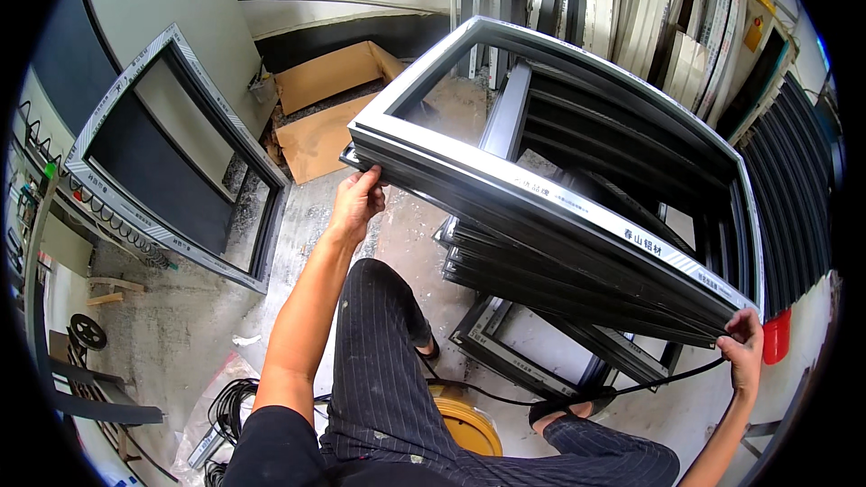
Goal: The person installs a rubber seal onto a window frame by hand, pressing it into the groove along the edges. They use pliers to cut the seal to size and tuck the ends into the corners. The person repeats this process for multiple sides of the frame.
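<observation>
Currently I'm pinching the silver-topped frame point(532, 182) over the dark stack point(541, 275), left hand point(358, 203) at near left corner, right hand point(743, 352) at near right by the black strip point(678, 378), likely strip-handling, next needing steady corners.

The frame that I hold point(586, 215) looks to me like metal, its pale face smooth and a little shiny, and its dark lower sides appear more matt. My striped trousers point(383, 352) are of soft, matt cloth, while the yellow round object point(471, 426) below me seems glossy plastic. The brown carton point(320, 146) is dull cardboard, and the floor point(212, 325) looks rough, like concrete.
</observation>
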### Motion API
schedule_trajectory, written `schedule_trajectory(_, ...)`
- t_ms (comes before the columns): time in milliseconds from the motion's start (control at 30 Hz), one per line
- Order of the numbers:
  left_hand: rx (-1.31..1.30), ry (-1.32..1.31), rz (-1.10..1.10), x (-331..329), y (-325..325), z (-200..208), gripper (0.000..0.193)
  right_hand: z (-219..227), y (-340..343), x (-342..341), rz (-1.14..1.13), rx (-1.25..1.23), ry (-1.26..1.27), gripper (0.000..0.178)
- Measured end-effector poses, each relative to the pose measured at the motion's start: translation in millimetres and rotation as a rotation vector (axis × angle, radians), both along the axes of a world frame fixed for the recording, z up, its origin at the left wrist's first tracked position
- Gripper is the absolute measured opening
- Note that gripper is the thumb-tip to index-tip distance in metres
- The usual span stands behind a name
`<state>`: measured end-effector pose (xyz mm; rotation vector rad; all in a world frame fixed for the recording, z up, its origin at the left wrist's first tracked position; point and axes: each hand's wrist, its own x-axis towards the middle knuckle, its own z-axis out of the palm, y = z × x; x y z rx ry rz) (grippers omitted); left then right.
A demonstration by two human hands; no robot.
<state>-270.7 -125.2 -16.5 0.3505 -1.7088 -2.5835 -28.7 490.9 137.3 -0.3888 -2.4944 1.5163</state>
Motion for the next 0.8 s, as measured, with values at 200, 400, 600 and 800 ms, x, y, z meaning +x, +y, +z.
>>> schedule_trajectory(200, 0.012, -0.150, -0.135, 21, 32, 17, 0.033, -29, 9, 2, -0.091, 0.373, 0.241, 0.014)
schedule_trajectory(400, 0.026, -0.018, -0.076, 14, 29, -1, 0.034, -28, -10, -9, -0.072, 0.500, 0.332, 0.006)
schedule_trajectory(600, 0.026, -0.173, -0.214, 34, 70, 22, 0.039, -34, 6, 5, -0.189, -0.001, 0.220, 0.017)
schedule_trajectory(800, -0.040, -0.060, -0.195, 33, 82, 7, 0.041, -44, 5, -4, -0.194, -0.037, 0.223, 0.020)
